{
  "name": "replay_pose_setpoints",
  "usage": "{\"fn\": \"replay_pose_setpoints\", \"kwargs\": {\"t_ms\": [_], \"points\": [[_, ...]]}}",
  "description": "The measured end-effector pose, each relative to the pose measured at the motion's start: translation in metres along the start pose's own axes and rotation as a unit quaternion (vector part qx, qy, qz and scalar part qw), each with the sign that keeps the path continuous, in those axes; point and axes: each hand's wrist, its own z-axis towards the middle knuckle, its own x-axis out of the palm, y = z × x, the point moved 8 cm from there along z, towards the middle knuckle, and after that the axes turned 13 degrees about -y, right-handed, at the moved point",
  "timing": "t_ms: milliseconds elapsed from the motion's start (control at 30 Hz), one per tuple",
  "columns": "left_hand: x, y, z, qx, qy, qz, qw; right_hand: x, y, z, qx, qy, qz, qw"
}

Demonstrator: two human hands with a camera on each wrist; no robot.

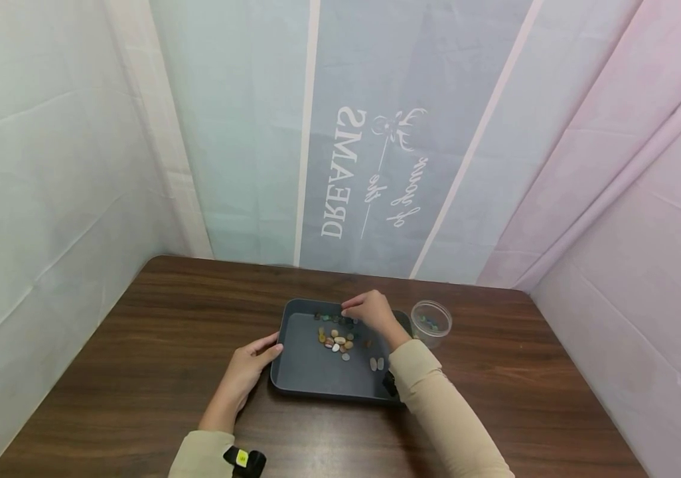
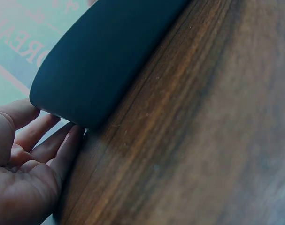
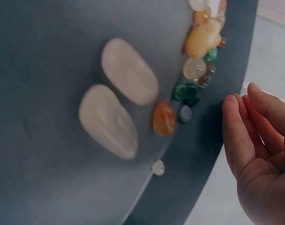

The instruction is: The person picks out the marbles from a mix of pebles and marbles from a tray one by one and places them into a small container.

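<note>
A dark grey tray (image 1: pixel 310 375) lies on the table with small polished stones in it. My left hand (image 1: pixel 242 373) holds the tray's left side, thumb at the rim and the fingers against the outer wall, as the left wrist view also shows. My right hand (image 1: pixel 375 312) hovers over the far part of the tray, thumb and fingertips close together above dark green stones (image 1: pixel 333 318). No stone shows between its fingertips. Yellow, tan and white stones (image 1: pixel 339 340) cluster mid-tray. Nearer the right side lie two long pale stones (image 3: pixel 108 122) and an orange stone (image 3: pixel 164 119).
A clear round plastic tub (image 1: pixel 432 303) with several green and blue stones stands just beyond the tray's right side. Brown wood-grain table (image 1: pixel 137 352) extends around the tray. Printed curtains (image 1: pixel 257 133) hang behind and at both sides.
</note>
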Motion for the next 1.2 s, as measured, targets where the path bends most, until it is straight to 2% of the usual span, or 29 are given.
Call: {"fn": "replay_pose_setpoints", "kwargs": {"t_ms": [200,467,967,1067,1200], "points": [[0.001,0.000,-0.001,0.001,0.003,0.004,1.0000,0.007,-0.003,-0.002,0.008,0.002,-0.017,0.9998],[0.000,-0.002,-0.001,0.004,0.001,0.004,1.0000,0.014,0.002,-0.002,-0.018,0.002,-0.047,0.9987],[0.000,0.000,0.000,-0.002,-0.002,-0.001,1.0000,0.020,0.004,-0.003,-0.035,0.000,-0.086,0.9957],[0.000,0.001,0.000,-0.002,-0.003,-0.003,1.0000,0.023,0.004,-0.004,-0.044,0.004,-0.102,0.9938],[0.000,0.002,-0.001,0.001,0.002,-0.003,1.0000,0.024,0.008,-0.007,-0.080,0.004,-0.127,0.9886]]}}
